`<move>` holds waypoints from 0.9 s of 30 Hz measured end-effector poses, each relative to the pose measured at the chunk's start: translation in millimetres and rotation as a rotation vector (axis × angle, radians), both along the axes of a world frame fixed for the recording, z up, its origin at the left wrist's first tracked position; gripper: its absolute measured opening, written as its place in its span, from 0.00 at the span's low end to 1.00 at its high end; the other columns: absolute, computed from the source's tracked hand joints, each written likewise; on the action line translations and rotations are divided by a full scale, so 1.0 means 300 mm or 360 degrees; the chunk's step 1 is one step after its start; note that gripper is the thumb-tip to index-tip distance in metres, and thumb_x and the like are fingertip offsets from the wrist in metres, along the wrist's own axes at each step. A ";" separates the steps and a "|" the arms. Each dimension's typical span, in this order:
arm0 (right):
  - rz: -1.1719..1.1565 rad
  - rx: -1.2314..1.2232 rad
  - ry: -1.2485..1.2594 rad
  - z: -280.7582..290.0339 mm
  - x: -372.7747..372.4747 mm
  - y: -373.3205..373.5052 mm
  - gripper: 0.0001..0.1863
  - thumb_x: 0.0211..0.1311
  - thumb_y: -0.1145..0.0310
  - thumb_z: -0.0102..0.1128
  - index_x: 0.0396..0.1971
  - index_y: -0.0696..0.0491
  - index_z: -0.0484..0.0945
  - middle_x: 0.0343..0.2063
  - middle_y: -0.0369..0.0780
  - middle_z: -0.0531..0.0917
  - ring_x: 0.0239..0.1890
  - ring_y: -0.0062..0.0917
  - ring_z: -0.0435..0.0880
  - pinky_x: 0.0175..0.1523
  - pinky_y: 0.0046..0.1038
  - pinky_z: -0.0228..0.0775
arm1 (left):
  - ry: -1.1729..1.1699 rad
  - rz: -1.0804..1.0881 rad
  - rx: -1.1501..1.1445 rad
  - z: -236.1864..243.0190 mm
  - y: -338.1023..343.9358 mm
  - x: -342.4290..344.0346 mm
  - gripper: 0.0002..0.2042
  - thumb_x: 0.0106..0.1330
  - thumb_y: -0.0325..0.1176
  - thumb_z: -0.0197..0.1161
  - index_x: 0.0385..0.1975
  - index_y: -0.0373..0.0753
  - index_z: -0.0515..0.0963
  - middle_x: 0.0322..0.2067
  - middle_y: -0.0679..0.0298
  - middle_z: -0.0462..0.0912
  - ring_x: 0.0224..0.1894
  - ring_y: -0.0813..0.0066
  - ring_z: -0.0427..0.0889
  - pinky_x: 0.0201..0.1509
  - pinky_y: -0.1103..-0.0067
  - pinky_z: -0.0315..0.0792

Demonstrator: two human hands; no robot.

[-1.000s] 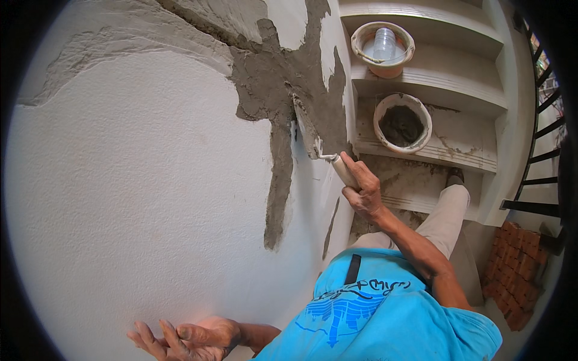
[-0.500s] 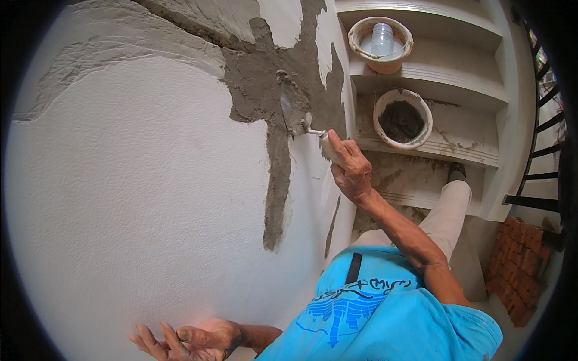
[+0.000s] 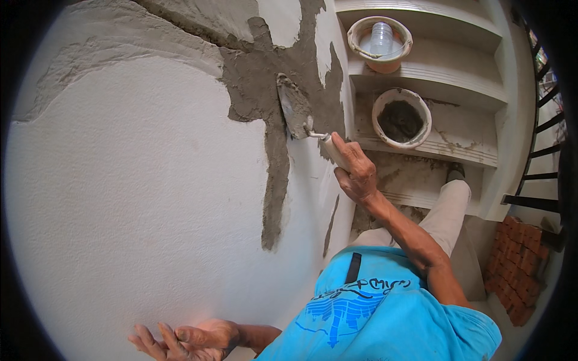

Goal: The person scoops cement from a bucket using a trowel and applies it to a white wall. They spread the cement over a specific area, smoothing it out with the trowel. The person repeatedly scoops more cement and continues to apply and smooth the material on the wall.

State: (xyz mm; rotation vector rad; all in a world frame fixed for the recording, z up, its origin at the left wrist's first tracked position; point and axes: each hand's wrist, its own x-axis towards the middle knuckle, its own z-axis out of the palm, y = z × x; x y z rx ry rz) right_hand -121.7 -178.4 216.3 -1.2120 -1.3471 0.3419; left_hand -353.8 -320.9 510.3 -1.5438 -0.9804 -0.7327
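My right hand (image 3: pixel 357 168) is closed round the pale handle of a trowel (image 3: pixel 294 108). The trowel's grey-smeared blade lies at the wet mortar patch (image 3: pixel 253 78) on the white wall (image 3: pixel 150 180); whether its whole face touches is unclear. From that patch a narrow strip of mortar runs down the wall. My left hand (image 3: pixel 186 342) is at the lower left by the wall, palm up with fingers apart, holding nothing.
A bucket of grey mortar (image 3: pixel 402 144) stands on a step to the right. On a higher step, another bucket (image 3: pixel 358 30) holds a clear plastic container (image 3: pixel 382 38). Black railings (image 3: pixel 545 123) line the far right, above stacked reddish bricks (image 3: pixel 516 268).
The trowel blade has turned so that more of its face shows, and my right hand has shifted slightly down and right. My left hand has stayed in place.
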 end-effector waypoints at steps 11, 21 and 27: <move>0.0081 -0.0069 -0.0044 -0.036 0.033 -0.077 0.48 0.39 0.86 0.58 0.70 0.48 0.72 0.37 0.42 0.81 0.38 0.34 0.84 0.41 0.35 0.81 | 0.0178 -0.0027 -0.0098 0.026 -0.011 -0.040 0.10 0.74 0.29 0.55 0.44 0.33 0.83 0.57 0.45 0.80 0.71 0.46 0.71 0.76 0.34 0.53; 0.0067 -0.0071 -0.0088 -0.041 0.023 -0.045 0.47 0.38 0.85 0.58 0.69 0.48 0.73 0.37 0.41 0.82 0.38 0.35 0.84 0.42 0.36 0.81 | 0.0136 -0.0025 -0.0110 0.021 -0.022 -0.045 0.11 0.75 0.31 0.55 0.45 0.33 0.83 0.58 0.45 0.80 0.72 0.46 0.68 0.77 0.35 0.51; 0.0086 -0.0112 -0.0159 -0.051 0.076 -0.101 0.47 0.38 0.84 0.59 0.69 0.48 0.73 0.37 0.41 0.81 0.37 0.35 0.84 0.41 0.36 0.82 | 0.0117 -0.0008 -0.0098 0.016 -0.018 -0.031 0.10 0.75 0.29 0.56 0.44 0.33 0.83 0.59 0.45 0.80 0.73 0.46 0.68 0.77 0.35 0.50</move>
